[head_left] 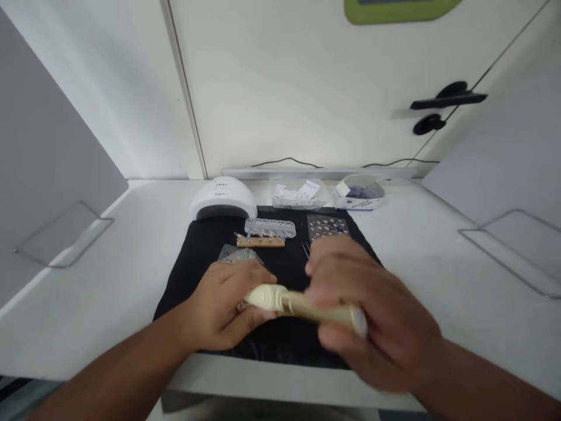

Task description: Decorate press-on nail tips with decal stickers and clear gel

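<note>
Both hands are closed on a cream pen-shaped tool (302,305) held level just above the black mat (184,275): the left hand (225,307) pinches its ribbed front end, and the right hand (372,316), blurred, wraps the rear of the barrel. It looks light, rigid and smooth, so the ribbed collar seems the surest place for a grip. Toward the wall on the tabletop (131,263), a clear tub (298,196) holds white paper slips and an open white box (358,196) holds dark pieces I cannot identify.
</note>
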{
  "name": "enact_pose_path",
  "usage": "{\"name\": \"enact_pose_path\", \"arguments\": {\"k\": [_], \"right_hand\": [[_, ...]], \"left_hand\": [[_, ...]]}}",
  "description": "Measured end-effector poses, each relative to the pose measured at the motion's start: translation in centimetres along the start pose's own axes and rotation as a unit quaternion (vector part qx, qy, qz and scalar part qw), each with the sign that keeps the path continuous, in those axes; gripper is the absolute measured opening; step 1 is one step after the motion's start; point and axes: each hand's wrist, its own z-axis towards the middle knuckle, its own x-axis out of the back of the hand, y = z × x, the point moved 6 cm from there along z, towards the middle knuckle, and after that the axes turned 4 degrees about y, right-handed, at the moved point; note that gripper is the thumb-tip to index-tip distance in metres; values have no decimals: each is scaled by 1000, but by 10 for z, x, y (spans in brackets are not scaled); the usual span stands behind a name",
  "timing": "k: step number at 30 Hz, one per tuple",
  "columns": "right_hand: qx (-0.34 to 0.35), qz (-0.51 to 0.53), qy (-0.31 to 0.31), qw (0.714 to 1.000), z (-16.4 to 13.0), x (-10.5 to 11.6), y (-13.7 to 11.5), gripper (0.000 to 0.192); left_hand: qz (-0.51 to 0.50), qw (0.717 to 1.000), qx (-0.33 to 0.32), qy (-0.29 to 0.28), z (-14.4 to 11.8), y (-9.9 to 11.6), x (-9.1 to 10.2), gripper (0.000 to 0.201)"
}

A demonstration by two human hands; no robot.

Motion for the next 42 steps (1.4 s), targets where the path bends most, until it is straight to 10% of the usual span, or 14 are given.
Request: {"name": "enact_pose_path", "arguments": {"k": [11, 27, 42], "right_hand": [[46, 14, 68, 997, -6, -1, 1, 21], [-157, 73, 87, 981, -38, 3, 42, 15], [-367, 253, 210, 870, -70, 21, 77, 21]], "left_hand": [[11, 1000, -6, -2, 0, 0, -3, 24], [-68, 996, 54, -30, -4, -13, -20, 19], [-97, 991, 78, -44, -8, -20, -23, 11]]}}
